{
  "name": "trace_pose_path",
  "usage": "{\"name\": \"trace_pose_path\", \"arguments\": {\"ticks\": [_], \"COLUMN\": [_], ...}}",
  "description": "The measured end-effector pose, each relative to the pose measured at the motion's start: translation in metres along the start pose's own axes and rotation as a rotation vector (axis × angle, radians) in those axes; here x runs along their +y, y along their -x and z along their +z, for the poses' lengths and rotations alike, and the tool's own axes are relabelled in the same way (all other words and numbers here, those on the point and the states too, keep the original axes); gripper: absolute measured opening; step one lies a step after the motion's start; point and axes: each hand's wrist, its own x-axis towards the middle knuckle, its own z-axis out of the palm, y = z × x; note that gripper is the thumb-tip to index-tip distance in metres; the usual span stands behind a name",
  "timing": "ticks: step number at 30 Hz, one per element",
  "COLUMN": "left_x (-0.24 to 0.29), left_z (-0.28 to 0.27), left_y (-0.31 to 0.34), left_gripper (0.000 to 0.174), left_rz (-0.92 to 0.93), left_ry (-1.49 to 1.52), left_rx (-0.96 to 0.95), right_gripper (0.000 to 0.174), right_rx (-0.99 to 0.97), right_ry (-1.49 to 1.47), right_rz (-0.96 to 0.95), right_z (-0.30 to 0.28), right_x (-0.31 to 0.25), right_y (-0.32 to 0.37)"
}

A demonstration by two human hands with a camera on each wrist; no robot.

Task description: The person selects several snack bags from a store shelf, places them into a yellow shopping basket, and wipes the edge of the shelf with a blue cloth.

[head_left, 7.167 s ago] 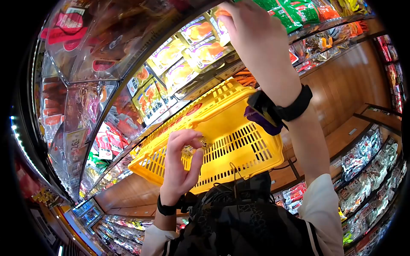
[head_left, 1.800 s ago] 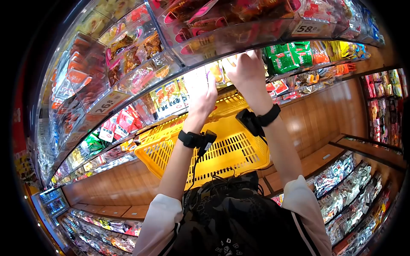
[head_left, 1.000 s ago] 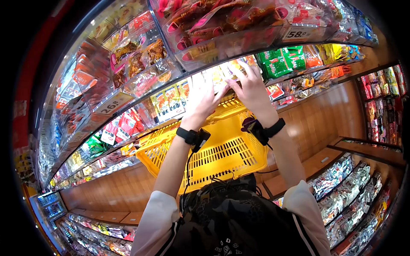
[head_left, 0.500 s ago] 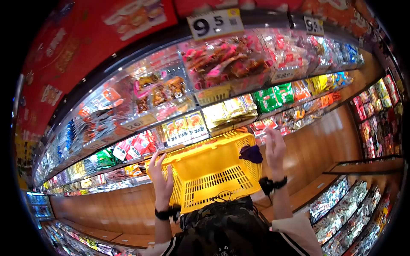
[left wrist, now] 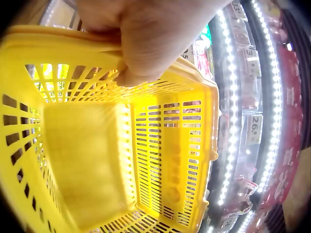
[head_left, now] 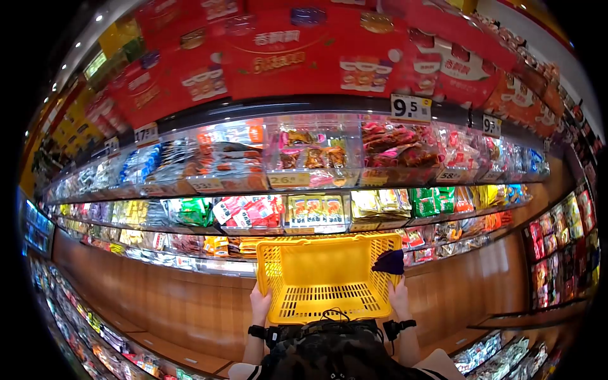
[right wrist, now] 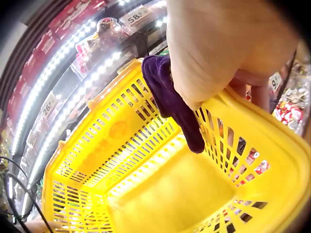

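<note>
A yellow plastic shopping basket (head_left: 310,263) with slotted walls is held in front of the body, its opening facing up. My left hand (head_left: 260,305) grips its left rim; in the left wrist view that hand (left wrist: 146,39) has the thumb inside the wall. On the opposite side my right hand (head_left: 399,299) grips the right rim, and the right wrist view shows fingers of this hand (right wrist: 228,43) outside the wall. A dark purple cloth (head_left: 389,262) hangs over the right rim beside the right hand, drooping into the basket.
Beyond the basket, lit shelves hold yellow packs (head_left: 380,202), red packs (head_left: 253,211), green packs (head_left: 434,200) and clear bins (head_left: 313,155) with price tags. Red boxes (head_left: 278,54) line the top. Wooden panels (head_left: 183,304) lie below, with another rack (head_left: 560,247) at right.
Both hands were at the yellow packs on the shelf a second ago. They drew back, spread apart with open fingers, and now hold the basket's side rims. The head view has risen.
</note>
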Motion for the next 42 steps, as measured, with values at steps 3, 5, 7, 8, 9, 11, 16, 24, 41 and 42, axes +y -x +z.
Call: {"name": "trace_pose_path", "arguments": {"ticks": [3, 5, 7, 8, 9, 11, 16, 24, 41, 42], "left_x": [0.000, -0.006, -0.012, -0.016, -0.011, -0.012, -0.022, -0.015, -0.014, -0.012], "left_z": [0.002, 0.004, 0.006, 0.007, 0.006, 0.008, 0.008, 0.001, -0.047, -0.049], "left_y": [0.002, -0.002, -0.004, -0.002, -0.002, -0.003, -0.004, 0.002, 0.207, 0.211], "left_gripper": [0.032, 0.031, 0.030, 0.030, 0.029, 0.029, 0.029, 0.030, 0.029, 0.029], "left_rz": [0.017, 0.035, 0.063, 0.061, 0.055, 0.070, 0.041, 0.036, -0.160, -0.190], "left_ry": [0.014, 0.032, -0.038, -0.036, -0.042, -0.085, -0.031, -0.070, 0.247, 0.255], "left_rx": [0.030, 0.058, 0.069, 0.064, 0.070, 0.096, 0.090, 0.066, 0.098, 0.092], "right_gripper": [0.049, 0.049, 0.049, 0.048, 0.047, 0.046, 0.053, 0.068, 0.059, 0.059], "right_rx": [0.008, -0.007, -0.019, -0.041, -0.063, -0.057, -0.027, -0.037, -0.273, -0.261], "right_ry": [0.069, 0.058, 0.050, 0.028, 0.006, 0.014, 0.099, 0.113, -0.166, -0.172], "right_rz": [0.014, 0.001, -0.001, -0.014, -0.028, -0.011, 0.018, -0.017, -0.021, -0.008], "right_z": [0.000, -0.003, -0.006, -0.005, -0.004, -0.002, 0.004, 0.001, -0.029, -0.029], "right_x": [-0.003, -0.006, -0.001, 0.001, 0.004, 0.009, 0.016, 0.011, 0.053, 0.054], "right_y": [-0.003, -0.002, -0.001, -0.003, -0.004, -0.005, -0.007, -0.008, 0.114, 0.116]}}
